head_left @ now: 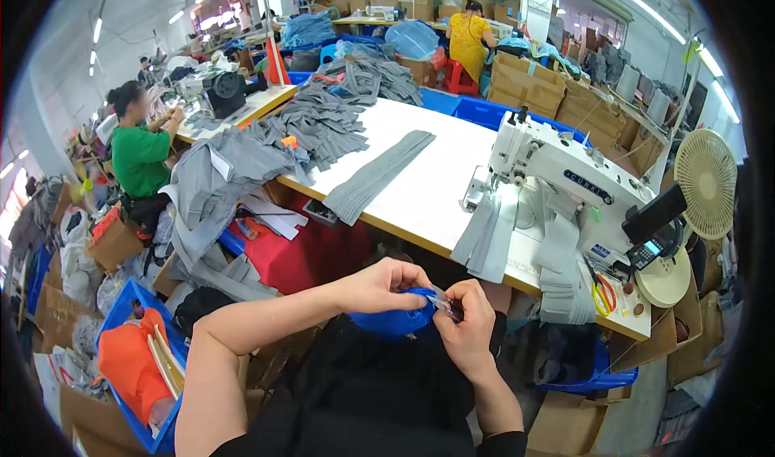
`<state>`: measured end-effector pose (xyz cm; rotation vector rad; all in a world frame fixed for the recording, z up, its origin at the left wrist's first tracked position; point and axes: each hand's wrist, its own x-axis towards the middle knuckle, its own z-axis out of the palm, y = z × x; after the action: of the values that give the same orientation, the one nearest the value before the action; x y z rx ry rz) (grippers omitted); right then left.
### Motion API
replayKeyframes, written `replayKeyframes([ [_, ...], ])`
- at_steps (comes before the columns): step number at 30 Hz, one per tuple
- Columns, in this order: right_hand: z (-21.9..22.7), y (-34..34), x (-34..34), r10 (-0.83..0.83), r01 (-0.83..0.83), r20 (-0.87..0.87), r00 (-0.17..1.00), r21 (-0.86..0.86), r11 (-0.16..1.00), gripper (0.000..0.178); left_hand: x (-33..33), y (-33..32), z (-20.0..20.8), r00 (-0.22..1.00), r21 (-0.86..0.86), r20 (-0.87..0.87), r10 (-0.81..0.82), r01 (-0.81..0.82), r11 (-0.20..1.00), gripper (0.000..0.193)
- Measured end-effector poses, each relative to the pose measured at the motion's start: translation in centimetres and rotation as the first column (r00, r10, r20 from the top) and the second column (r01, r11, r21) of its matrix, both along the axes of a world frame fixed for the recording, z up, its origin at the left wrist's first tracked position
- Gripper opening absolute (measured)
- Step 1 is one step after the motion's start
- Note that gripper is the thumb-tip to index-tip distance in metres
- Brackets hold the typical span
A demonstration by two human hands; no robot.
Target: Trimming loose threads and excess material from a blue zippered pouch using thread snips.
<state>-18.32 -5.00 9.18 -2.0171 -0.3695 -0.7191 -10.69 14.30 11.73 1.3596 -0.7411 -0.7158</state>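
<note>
In front of my body, close to my lap, both hands meet over a bright blue, soft-looking piece (394, 321), fabric or plastic. My left hand (386, 286) pinches its upper edge between thumb and fingers. My right hand (468, 326) is closed around a small silvery and dark object (446, 305); its tip meets the blue piece beside my left fingertips. The fingers cover most of that object, so its kind stays unclear. Beyond my hands, a stack of grey fabric strips (379, 176) lies across the white table (412, 215).
A white sewing machine (557, 166) stands at the right, grey strips (488, 235) hanging by it. Scissors (602, 294), a phone (654, 213) and a fan (707, 184) are further right. Grey fabric heaps (242, 154) cover the table's left. A blue crate (121, 392) holds orange cloth. Two people work beyond.
</note>
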Motion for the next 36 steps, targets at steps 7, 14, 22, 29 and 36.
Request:
replayKeyframes([
  [7, 0.8, 0.7, 1.7, 0.038, -0.035, 0.038, 0.999, -0.075, 0.997, 0.022, 1.6, 0.3, 0.0, 0.978, 0.016, 0.154, 0.137, -0.141, 0.99, 0.016],
  [14, -0.3, 1.7, 1.3, -0.086, 0.116, 0.171, 0.982, -0.178, 0.977, 0.015, -0.3, -0.7, -0.5, 0.695, -0.073, 0.629, 0.349, -0.394, 0.916, 0.028],
  [22, -0.5, 0.7, 1.6, 0.03, 0.003, 0.266, 0.964, -0.125, 0.992, 0.023, -0.8, -0.4, -0.8, 0.841, -0.161, 0.463, 0.281, -0.232, 0.959, 0.016],
  [29, -1.4, -0.6, 0.8, 0.275, -0.234, -0.212, 0.938, 0.2, 0.951, 0.015, -0.6, 0.3, 0.4, 0.798, -0.115, 0.477, 0.368, -0.358, 0.927, 0.017],
  [36, -0.8, 0.8, 1.1, 0.175, -0.136, -0.274, 0.946, 0.155, 0.978, 0.022, 0.6, 1.6, 0.4, 0.846, 0.019, 0.462, 0.265, -0.308, 0.951, 0.023],
])
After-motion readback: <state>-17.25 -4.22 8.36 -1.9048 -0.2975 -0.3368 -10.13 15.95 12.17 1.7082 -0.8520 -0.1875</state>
